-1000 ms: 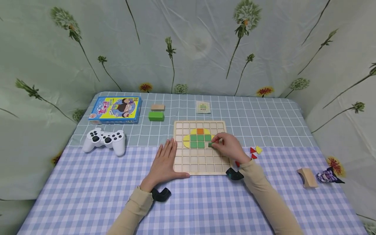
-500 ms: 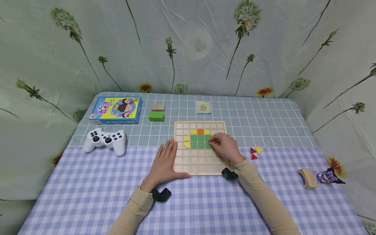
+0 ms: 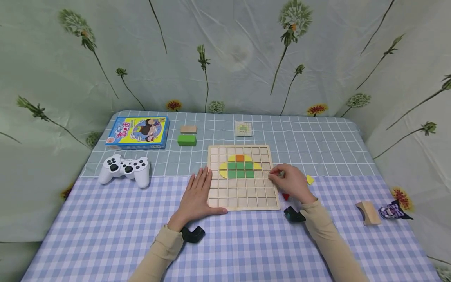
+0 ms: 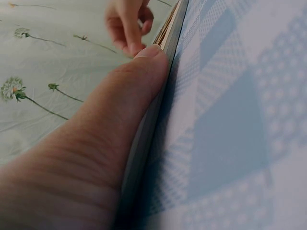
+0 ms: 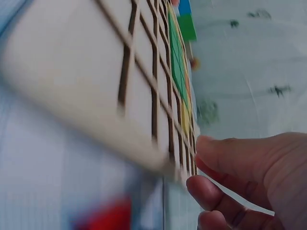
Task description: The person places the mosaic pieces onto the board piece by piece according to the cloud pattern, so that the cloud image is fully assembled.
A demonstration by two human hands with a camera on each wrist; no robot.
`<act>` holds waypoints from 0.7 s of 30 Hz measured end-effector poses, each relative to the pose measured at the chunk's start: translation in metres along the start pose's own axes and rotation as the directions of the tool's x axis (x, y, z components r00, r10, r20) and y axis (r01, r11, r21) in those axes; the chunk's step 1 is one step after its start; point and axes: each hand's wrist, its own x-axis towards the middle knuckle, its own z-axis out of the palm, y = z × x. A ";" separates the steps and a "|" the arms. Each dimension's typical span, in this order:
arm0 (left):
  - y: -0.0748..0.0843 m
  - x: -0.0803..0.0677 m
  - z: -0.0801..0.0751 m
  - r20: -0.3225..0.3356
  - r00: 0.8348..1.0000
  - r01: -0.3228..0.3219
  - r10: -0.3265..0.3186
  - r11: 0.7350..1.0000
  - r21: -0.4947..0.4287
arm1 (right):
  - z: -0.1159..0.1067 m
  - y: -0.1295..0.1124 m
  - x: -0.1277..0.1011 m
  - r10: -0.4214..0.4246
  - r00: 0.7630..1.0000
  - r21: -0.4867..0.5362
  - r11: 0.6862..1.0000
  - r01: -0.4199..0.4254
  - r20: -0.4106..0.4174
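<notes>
Right hand (image 3: pixel 291 181) withdrawn off gridded wooden board (image 3: pixel 243 203), green square tiles (image 3: pixel 240 170) seated

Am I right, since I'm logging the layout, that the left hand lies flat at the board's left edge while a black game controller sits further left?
Not quite: the game controller is white, as the head view shows. The left hand does lie flat at the board's left edge.

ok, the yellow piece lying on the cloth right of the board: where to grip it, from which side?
Probably from above, pinching two opposite edges. The yellow piece lies flat and thin on the tablecloth, so no side face offers much hold. It sits just beyond the right hand, apart from the wooden board, with bare cloth on its far and right sides, so fingers could come down there.
</notes>
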 end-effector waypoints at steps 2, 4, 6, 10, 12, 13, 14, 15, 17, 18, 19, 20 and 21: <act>0.000 0.000 0.000 -0.002 1.000 -0.002 0.002 1.000 0.002 | -0.009 0.010 -0.005 0.013 0.999 -0.011 1.000 -0.013 -0.042; 0.000 0.000 0.000 -0.005 1.000 -0.002 0.002 1.000 0.006 | -0.018 0.019 -0.009 0.028 0.996 -0.021 0.999 -0.030 -0.088; 0.000 0.000 0.000 -0.006 1.000 -0.002 0.002 1.000 0.008 | -0.027 0.028 -0.013 0.053 0.991 -0.033 0.998 -0.057 -0.124; 0.000 0.000 0.000 -0.001 1.000 -0.001 0.001 1.000 0.007 | -0.042 0.043 -0.023 0.135 0.977 -0.062 0.987 -0.147 -0.166; 0.001 -0.001 0.000 0.000 1.000 0.000 0.000 1.000 0.007 | -0.048 0.049 -0.028 0.164 0.971 -0.080 0.980 -0.180 -0.171; 0.001 -0.001 0.000 0.001 1.000 0.001 -0.001 1.000 0.007 | -0.050 0.051 -0.030 0.181 0.970 -0.089 0.976 -0.197 -0.165; 0.001 -0.001 0.000 0.001 1.000 0.001 -0.001 1.000 0.007 | -0.053 0.053 -0.032 0.194 0.968 -0.097 0.973 -0.211 -0.159; 0.001 -0.001 0.000 -0.001 1.000 0.001 -0.001 1.000 0.007 | -0.055 0.055 -0.034 0.205 0.967 -0.111 0.969 -0.222 -0.148; 0.001 -0.001 0.000 -0.004 1.000 -0.001 0.001 1.000 0.011 | -0.058 0.057 -0.037 0.226 0.967 -0.132 0.962 -0.240 -0.117; 0.001 0.000 0.000 -0.006 1.000 -0.003 0.003 1.000 0.013 | -0.059 0.058 -0.038 0.240 0.966 -0.140 0.957 -0.252 -0.098; 0.001 0.000 0.000 -0.007 1.000 -0.003 0.003 1.000 0.014 | -0.060 0.059 -0.039 0.253 0.964 -0.148 0.954 -0.262 -0.080; 0.001 0.000 0.000 -0.007 1.000 -0.004 0.005 1.000 0.016 | -0.060 0.059 -0.040 0.264 0.962 -0.152 0.950 -0.271 -0.067; 0.001 0.000 0.000 -0.008 1.000 -0.005 0.006 1.000 0.015 | -0.060 0.059 -0.040 0.271 0.961 -0.155 0.948 -0.276 -0.056</act>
